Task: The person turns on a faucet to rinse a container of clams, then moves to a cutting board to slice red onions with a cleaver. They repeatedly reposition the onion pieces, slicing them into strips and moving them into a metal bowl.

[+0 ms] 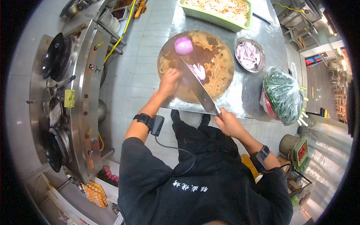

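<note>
My right hand (pixel 227 122) is wrapped round the handle of a large cleaver (pixel 201 90), whose blade lies slanted over the round wooden cutting board (pixel 221 67). Left of the blade, my left hand (pixel 170 80) is over the board's near left edge with its fingers curled; what they hold, if anything, is hidden. Sliced onion (pixel 197 71) lies on the board just right of the blade. A peeled purple onion piece (pixel 183 45) sits toward the board's far side. Right of the board, a metal bowl (pixel 238 57) holds cut onion.
A green tub (pixel 213 18) of chopped food stands behind the board on the metal table (pixel 245 99). Bagged green vegetables (pixel 284 95) lie at the table's right edge. A stove (pixel 88 105) with pans runs along the left, across the tiled floor.
</note>
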The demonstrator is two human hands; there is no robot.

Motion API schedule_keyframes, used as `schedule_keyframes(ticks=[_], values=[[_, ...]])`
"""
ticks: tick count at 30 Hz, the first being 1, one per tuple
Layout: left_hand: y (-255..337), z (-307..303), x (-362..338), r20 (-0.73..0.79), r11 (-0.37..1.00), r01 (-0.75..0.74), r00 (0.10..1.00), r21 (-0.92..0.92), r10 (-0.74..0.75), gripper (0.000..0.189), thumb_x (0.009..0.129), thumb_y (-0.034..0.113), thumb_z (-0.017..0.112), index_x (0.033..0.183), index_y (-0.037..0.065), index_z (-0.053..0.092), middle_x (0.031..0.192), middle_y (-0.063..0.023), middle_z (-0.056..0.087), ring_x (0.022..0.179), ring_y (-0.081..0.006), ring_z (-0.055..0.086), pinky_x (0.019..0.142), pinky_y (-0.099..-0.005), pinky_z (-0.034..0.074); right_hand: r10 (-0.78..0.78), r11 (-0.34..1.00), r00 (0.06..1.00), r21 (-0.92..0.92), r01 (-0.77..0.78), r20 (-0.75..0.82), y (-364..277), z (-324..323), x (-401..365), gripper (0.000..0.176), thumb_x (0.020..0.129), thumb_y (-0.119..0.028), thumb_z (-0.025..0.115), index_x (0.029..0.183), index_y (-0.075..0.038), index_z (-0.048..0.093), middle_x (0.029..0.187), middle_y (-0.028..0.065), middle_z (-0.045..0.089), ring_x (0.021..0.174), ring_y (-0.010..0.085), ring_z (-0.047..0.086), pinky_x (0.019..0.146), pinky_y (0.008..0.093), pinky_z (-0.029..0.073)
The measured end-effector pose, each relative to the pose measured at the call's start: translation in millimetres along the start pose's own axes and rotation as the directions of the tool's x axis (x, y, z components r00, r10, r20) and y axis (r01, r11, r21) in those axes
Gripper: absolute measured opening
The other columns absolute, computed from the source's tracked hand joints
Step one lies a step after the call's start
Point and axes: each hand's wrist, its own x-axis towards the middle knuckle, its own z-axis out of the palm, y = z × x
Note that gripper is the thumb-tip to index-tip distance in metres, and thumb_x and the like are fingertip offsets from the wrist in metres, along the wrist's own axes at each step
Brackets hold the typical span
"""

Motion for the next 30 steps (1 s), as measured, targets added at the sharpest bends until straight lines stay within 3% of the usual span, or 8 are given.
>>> schedule_keyframes(ticks=[4, 7, 11, 12, 15, 18, 24, 30], values=[[-4, 9, -1, -0.022, 1.000, -0.022, 1.000, 0.014, 0.022, 0.012, 0.080, 0.000, 0.063, 0.092, 0.003, 0.061, 0.093, -0.0124, 0.062, 0.089, -0.0335, 0.058, 0.079, -0.0403, 0.046, -0.036, 0.999, 0.999, -0.009, 0.036, -0.040, -4, -7, 0, 0.024, 0.089, -0.016, 0.058, 0.096, 0.005, 0.050, 0.072, 0.0214, 0.060, 0.067, 0.0383, 0.062, 0.062, 0.0426, 0.047], [2, 4, 0, -0.006, 1.000, 0.002, 1.000, 0.003, -0.002, 0.013, 0.080, 0.001, 0.063, 0.093, 0.003, 0.061, 0.094, -0.0123, 0.063, 0.089, -0.0336, 0.058, 0.079, -0.0404, 0.046, 0.021, 1.000, 0.999, 0.017, -0.021, -0.032, -20, -22, -12, 0.025, 0.089, -0.016, 0.059, 0.098, 0.006, 0.050, 0.083, 0.0271, 0.064, 0.081, 0.0458, 0.063, 0.071, 0.0487, 0.048], [10, -3, 7, -0.024, 0.998, -0.045, 0.999, -0.041, 0.044, 0.011, 0.082, 0.002, 0.063, 0.093, 0.002, 0.061, 0.100, -0.0150, 0.061, 0.088, -0.0348, 0.057, 0.079, -0.0406, 0.046, 0.095, 0.994, 0.994, 0.062, -0.092, -0.057, -34, -24, -28, 0.025, 0.089, -0.016, 0.059, 0.099, 0.005, 0.050, 0.081, 0.0258, 0.064, 0.079, 0.0446, 0.063, 0.068, 0.0475, 0.048], [16, -9, 11, -0.103, 0.992, -0.044, 0.994, -0.118, 0.032, 0.012, 0.085, 0.004, 0.061, 0.096, 0.001, 0.059, 0.102, -0.0170, 0.058, 0.089, -0.0344, 0.056, 0.078, -0.0402, 0.046, 0.085, 0.994, 0.994, 0.068, -0.080, -0.065, -34, -22, -28, 0.025, 0.089, -0.016, 0.059, 0.099, 0.005, 0.051, 0.080, 0.0257, 0.063, 0.078, 0.0444, 0.063, 0.068, 0.0475, 0.048], [-19, -5, 5, -0.343, 0.959, 0.269, 0.896, -0.086, -0.282, 0.015, 0.087, 0.006, 0.059, 0.101, 0.000, 0.057, 0.102, -0.0173, 0.055, 0.091, -0.0338, 0.056, 0.077, -0.0391, 0.047, 0.149, 0.966, 0.989, 0.214, -0.143, -0.014, -36, -6, -27, 0.024, 0.089, -0.017, 0.059, 0.095, 0.005, 0.051, 0.077, 0.0246, 0.062, 0.074, 0.0437, 0.063, 0.065, 0.0480, 0.048], [-33, -26, 22, -0.291, 0.895, 0.408, 0.847, -0.181, -0.445, 0.017, 0.087, 0.008, 0.056, 0.102, 0.002, 0.055, 0.101, -0.0156, 0.053, 0.095, -0.0348, 0.052, 0.085, -0.0411, 0.045, 0.201, 0.932, 0.978, 0.296, -0.209, 0.058, -40, 10, -22, 0.025, 0.089, -0.019, 0.060, 0.092, 0.005, 0.052, 0.076, 0.0238, 0.062, 0.074, 0.0434, 0.062, 0.064, 0.0481, 0.047], [-34, -34, 96, -0.047, 0.982, 0.188, 0.981, -0.030, -0.189, 0.029, 0.084, 0.012, 0.061, 0.112, 0.005, 0.058, 0.119, -0.0170, 0.054, 0.114, -0.0374, 0.050, 0.099, -0.0434, 0.040, 0.117, 0.973, 0.983, 0.216, -0.085, -0.139, -7, 28, -14, 0.025, 0.087, -0.020, 0.062, 0.090, 0.003, 0.052, 0.076, 0.0231, 0.062, 0.074, 0.0437, 0.062, 0.067, 0.0485, 0.047], [-47, -5, 148, 0.301, 0.988, 0.079, 0.947, 0.130, -0.115, 0.042, 0.078, 0.021, 0.065, 0.119, 0.013, 0.060, 0.136, -0.0132, 0.049, 0.127, -0.0377, 0.043, 0.108, -0.0430, 0.035, 0.071, 0.997, 0.958, 0.046, -0.061, -0.278, 15, 12, -9, 0.023, 0.086, -0.020, 0.063, 0.090, 0.001, 0.053, 0.075, 0.0201, 0.063, 0.072, 0.0414, 0.062, 0.065, 0.0484, 0.047]])
